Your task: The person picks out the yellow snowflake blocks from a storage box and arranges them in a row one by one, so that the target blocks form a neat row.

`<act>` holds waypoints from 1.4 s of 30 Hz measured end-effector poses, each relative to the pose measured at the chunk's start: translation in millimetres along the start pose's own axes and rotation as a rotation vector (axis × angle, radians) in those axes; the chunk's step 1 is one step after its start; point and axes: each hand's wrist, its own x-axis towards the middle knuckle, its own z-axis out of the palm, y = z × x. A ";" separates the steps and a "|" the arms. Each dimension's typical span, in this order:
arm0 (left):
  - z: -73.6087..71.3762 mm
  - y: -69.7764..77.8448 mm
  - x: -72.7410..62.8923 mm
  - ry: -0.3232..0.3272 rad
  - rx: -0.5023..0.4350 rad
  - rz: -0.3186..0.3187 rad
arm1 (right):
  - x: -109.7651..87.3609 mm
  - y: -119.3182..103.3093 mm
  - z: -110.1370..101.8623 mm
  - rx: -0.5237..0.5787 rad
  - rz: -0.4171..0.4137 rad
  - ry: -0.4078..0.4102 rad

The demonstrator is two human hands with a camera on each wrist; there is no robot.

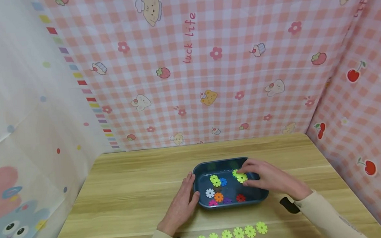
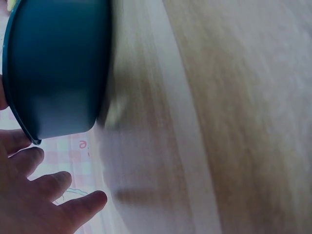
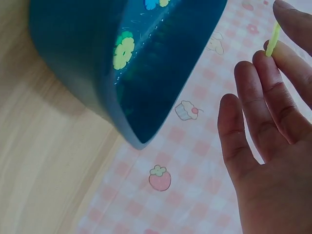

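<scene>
In the head view a dark blue tub (image 1: 232, 202) stands on the table with notched plastic discs inside. My left hand (image 1: 180, 203) rests against its left side, fingers extended; the left wrist view shows the fingertips (image 2: 34, 156) beside the tub wall. Over the tub's right half, my right hand (image 1: 265, 174) pinches a yellow-green notched disc (image 1: 242, 178) between thumb and finger; the right wrist view shows the disc edge-on, above the tub floor. Other discs in the tub include a white disc (image 1: 210, 193), an orange disc (image 1: 218, 196), a blue disc (image 1: 223, 182) and a red disc (image 1: 241, 197).
Several yellow-green discs (image 1: 226, 236) lie in a row on the wooden table (image 1: 133, 191) in front of the tub. Patterned cloth (image 1: 189, 80) hangs behind the table and along both sides.
</scene>
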 end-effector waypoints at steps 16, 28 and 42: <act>2.5 -1.6 1.2 0.016 0.006 0.011 | -49.5 -9.6 6.5 0.038 0.153 0.117; 2.2 -1.7 0.9 0.017 0.007 0.013 | -82.3 -4.1 26.8 -0.056 0.047 0.292; 0.8 -0.8 0.0 0.022 0.002 0.030 | -114.1 0.3 48.0 -0.045 0.040 0.286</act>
